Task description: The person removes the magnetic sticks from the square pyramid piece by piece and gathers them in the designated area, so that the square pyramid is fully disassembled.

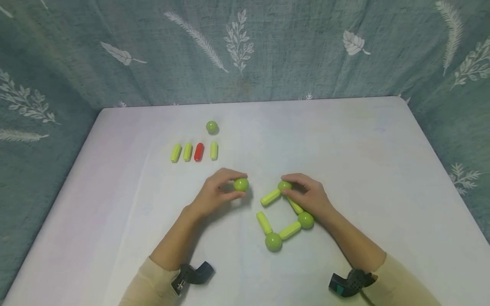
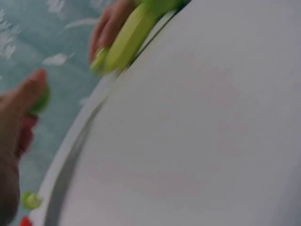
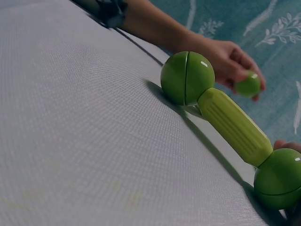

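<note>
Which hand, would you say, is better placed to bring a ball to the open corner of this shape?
Probably the left hand: it pinches a loose ball near the free ends of two sticks, while the right hand is busy holding a corner ball.

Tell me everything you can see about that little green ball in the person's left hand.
The green ball is round and smooth with a glossy shine, and looks like plastic. The left hand pinches it between thumb and fingertips, which hide part of its surface. It is over the white tabletop, left of the joined yellow-green sticks and apart from them. No stick is visibly attached to it. Whether it touches the tabletop is hard to tell.
</note>
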Tool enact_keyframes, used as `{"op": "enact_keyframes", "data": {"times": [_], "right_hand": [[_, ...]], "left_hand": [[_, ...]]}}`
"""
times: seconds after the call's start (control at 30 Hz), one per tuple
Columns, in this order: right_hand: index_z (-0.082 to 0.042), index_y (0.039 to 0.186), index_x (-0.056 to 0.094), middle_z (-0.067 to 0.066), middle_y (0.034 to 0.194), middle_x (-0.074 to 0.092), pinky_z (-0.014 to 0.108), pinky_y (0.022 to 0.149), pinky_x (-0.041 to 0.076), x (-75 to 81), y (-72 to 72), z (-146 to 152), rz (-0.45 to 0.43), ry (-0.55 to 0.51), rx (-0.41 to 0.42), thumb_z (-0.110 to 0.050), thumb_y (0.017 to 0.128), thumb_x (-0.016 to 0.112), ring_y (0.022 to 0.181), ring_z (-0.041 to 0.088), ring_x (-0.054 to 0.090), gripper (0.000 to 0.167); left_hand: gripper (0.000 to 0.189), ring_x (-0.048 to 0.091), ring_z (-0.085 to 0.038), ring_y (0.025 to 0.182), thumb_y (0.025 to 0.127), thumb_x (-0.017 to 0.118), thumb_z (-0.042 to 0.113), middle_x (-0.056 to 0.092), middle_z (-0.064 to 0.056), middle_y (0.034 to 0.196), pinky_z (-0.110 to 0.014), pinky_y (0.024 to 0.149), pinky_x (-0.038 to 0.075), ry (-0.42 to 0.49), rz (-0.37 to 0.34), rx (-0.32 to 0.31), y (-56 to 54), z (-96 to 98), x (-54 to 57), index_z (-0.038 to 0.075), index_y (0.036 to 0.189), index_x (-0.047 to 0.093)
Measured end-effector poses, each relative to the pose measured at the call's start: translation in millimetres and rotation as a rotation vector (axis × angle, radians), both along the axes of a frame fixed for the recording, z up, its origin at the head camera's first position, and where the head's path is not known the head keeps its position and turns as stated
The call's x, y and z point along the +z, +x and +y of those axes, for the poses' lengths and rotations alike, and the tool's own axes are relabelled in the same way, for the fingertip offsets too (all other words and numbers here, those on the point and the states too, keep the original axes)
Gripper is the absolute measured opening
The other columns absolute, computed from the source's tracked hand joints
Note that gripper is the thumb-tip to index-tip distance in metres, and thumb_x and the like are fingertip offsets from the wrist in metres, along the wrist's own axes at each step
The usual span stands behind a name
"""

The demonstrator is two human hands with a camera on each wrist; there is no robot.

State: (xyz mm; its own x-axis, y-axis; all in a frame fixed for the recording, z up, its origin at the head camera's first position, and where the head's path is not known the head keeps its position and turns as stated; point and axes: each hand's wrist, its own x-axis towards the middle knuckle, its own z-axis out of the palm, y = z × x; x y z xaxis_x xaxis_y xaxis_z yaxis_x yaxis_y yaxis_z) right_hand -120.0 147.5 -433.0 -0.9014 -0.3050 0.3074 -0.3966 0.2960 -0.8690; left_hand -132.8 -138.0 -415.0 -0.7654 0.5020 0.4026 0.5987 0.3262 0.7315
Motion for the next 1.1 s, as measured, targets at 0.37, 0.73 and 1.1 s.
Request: {"op": "enact_keyframes", "data": {"times": [0.37, 0.73, 1.1], "right_hand": [[-0.002, 0.109, 0.067, 0.011, 0.110, 0.068, 0.016, 0.096, 0.041, -8.0, -2.1, 0.6, -0.015, 0.015, 0.000, -0.001, 0.076, 0.076, 0.109, 0.024, 0.060, 0.034], [-0.004, 0.111, 0.066, 0.009, 0.111, 0.067, 0.018, 0.097, 0.042, -6.4, 1.6, 2.5, -0.032, 0.028, -0.001, -0.002, 0.077, 0.075, 0.111, 0.012, 0.058, 0.035], [-0.002, 0.110, 0.066, 0.010, 0.110, 0.067, 0.018, 0.096, 0.043, -8.0, -1.8, 2.1, 0.000, -0.002, 0.017, 0.000, 0.076, 0.075, 0.109, 0.014, 0.059, 0.035]], "left_hand": [[0.044, 0.052, -0.027, 0.112, 0.087, 0.068, 0.018, 0.054, -0.012, 0.126, -0.042, 0.099, 0.041, -0.102, -0.225, 0.630, -86.7, -65.6, 27.7, 0.006, 0.128, 0.055], [0.058, 0.045, -0.030, 0.128, 0.092, 0.062, 0.018, 0.042, -0.016, 0.142, -0.042, 0.105, 0.038, -0.258, -0.534, 0.725, -143.6, -89.3, 15.5, 0.007, 0.143, 0.037], [0.056, 0.046, -0.030, 0.128, 0.089, 0.065, 0.015, 0.043, -0.015, 0.139, -0.042, 0.104, 0.040, -0.281, -0.502, 0.718, -143.3, -89.4, 15.2, 0.008, 0.140, 0.044]]}}
